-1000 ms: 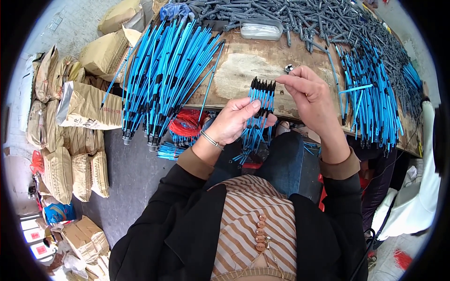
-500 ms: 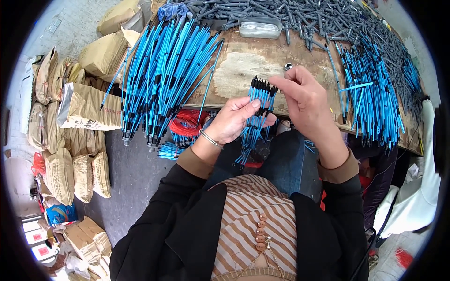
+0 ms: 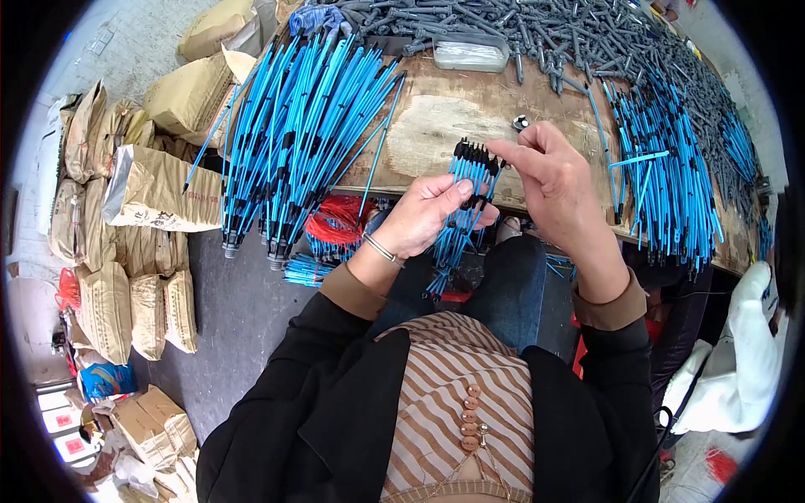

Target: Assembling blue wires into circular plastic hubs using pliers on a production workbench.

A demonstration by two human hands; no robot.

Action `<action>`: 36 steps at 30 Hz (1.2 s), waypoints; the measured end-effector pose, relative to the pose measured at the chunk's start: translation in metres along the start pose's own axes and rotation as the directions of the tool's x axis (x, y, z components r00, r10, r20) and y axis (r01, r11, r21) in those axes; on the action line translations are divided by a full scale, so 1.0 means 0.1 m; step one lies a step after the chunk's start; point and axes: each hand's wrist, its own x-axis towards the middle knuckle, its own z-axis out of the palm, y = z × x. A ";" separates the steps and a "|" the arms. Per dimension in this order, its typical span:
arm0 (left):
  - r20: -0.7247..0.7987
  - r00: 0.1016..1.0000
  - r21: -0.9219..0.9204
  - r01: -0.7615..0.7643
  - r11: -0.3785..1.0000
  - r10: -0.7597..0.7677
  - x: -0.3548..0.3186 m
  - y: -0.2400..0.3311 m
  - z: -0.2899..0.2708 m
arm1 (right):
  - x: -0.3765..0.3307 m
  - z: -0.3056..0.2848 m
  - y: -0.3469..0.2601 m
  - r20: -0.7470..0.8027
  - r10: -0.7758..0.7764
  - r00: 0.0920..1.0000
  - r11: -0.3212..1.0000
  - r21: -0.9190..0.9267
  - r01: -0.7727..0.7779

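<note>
Gripping a fanned bunch of slim blue rods with black tips and black bands [image 3: 470, 174], your left hand [image 3: 423, 214] presses its thumb across the front while fingers show behind on the far side. The bunch stands in front of you, just past the near edge of the worn, pale-patched wooden table [image 3: 436, 138], its black tips uppermost and its lower ends spreading above your lap. A silver-coloured bangle [image 3: 382, 248] circles your left wrist.

Your right hand [image 3: 545, 168] is bent, with its index fingertip at the black tips on the right side of the bunch; you cannot tell from this angle whether finger and thumb are pinching one tip or only touching it.

On your left, a thick sheaf of blue and black rods [image 3: 302, 138] lies over the table edge, with a bundle of red strands [image 3: 335, 220] below it. A second pile of blue and black rods [image 3: 667, 180] lies on your right. Along the far side spreads a heap of dark grey plastic pieces [image 3: 553, 33], beside a clear rectangular box of thin white sticks [image 3: 471, 55]. Brown paper sacks [image 3: 105, 310] stand on the floor to your left.
</note>
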 end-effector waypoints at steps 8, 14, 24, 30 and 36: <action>0.018 1.000 0.033 0.015 0.999 -0.015 -0.01 0.04 -0.02 | 0.06 -0.05 0.08 0.034 -0.061 0.998 0.990 0.130 0.056; -0.039 0.999 0.215 0.008 0.976 0.001 -0.01 0.02 0.04 | 0.06 0.06 -0.04 0.000 0.079 0.997 0.877 0.476 -0.070; -0.014 0.986 0.237 -0.157 0.959 0.165 -0.08 -0.19 -0.12 | 0.68 -0.17 0.81 -0.091 0.239 0.967 0.965 0.135 -0.226; -0.030 0.986 0.189 -0.154 0.970 0.163 -0.04 -0.13 -0.18 | 1.52 0.36 1.43 0.017 0.233 0.972 0.932 -0.290 -0.218; -0.022 0.997 0.298 -0.069 0.952 0.079 -0.05 -0.02 -0.14 | 1.98 0.67 1.53 0.288 0.336 0.897 0.821 -0.556 -0.129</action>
